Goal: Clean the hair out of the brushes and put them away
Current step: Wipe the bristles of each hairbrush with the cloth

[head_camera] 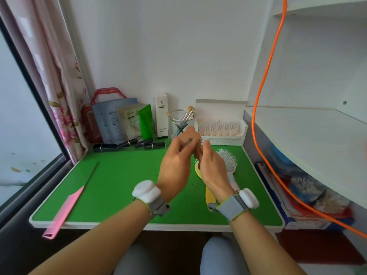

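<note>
Both hands are raised together above the green table. My left hand has its fingers curled and pinches a thin dark strand of hair. My right hand meets it fingertip to fingertip with the thumb up and seems to pinch the same hair; both are blurred. Below the right hand lies a yellow brush, mostly covered by the wrist. Right of it lies a white paddle brush, bristles up. A pink tail comb lies at the table's left front and overhangs the edge.
Along the back wall stand sachets and a green tube, a white box, a glass of makeup brushes, an open carton of packets and dark tubes. An orange cable hangs at the right, by white shelves.
</note>
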Motion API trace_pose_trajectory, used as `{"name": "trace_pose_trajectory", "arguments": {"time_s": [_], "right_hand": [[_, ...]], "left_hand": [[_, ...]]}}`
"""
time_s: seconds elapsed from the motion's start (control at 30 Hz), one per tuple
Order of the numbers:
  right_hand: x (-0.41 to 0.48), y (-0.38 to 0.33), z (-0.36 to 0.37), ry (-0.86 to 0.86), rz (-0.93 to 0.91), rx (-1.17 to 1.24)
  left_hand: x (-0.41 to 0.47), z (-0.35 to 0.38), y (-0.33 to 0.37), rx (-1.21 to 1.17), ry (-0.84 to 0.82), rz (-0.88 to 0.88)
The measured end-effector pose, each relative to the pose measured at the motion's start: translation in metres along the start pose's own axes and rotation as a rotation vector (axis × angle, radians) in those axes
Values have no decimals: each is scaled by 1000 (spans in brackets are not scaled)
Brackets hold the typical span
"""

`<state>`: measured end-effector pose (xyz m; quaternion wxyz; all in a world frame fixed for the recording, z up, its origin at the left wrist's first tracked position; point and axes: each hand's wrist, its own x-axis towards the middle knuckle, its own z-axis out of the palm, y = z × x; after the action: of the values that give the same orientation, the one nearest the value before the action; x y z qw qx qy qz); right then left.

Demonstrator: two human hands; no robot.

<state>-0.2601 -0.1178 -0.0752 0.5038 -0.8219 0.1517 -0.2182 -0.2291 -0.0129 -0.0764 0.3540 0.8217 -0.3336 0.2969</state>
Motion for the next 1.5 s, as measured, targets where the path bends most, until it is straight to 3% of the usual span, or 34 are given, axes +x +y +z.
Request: {"name": "trace_pose_trajectory", "arguments": {"time_s": [0.1,0.33,0.47,0.83,0.97,1.13,1.27,1.5], "right_hand": [[-1,1,0,-23,-5,-12],[-5,-3,-7,-17,-16,-76],[-3,-2,-9,-45,61,56],[-4,-2,-10,-167,150,509],[-5,-2,-11,-165,188,570],[-5,-1,-9,-142,245,601],[-5,-2,-5,-103,275,619],[-5,5,-1,-62,276,549]], "left_hand": [[-10,-2,0,32,-83,79],[15,-13,-19,-50,133,-204],[14,-14,-23,-98,183,-303],[2,-12,-19,-135,184,-320],[-2,-7,-21,-130,158,-337],[-13,-5,-11,-116,150,-139],[-25,-1,-3,-6,0,72],[-20,-6,2,183,-129,71]]}}
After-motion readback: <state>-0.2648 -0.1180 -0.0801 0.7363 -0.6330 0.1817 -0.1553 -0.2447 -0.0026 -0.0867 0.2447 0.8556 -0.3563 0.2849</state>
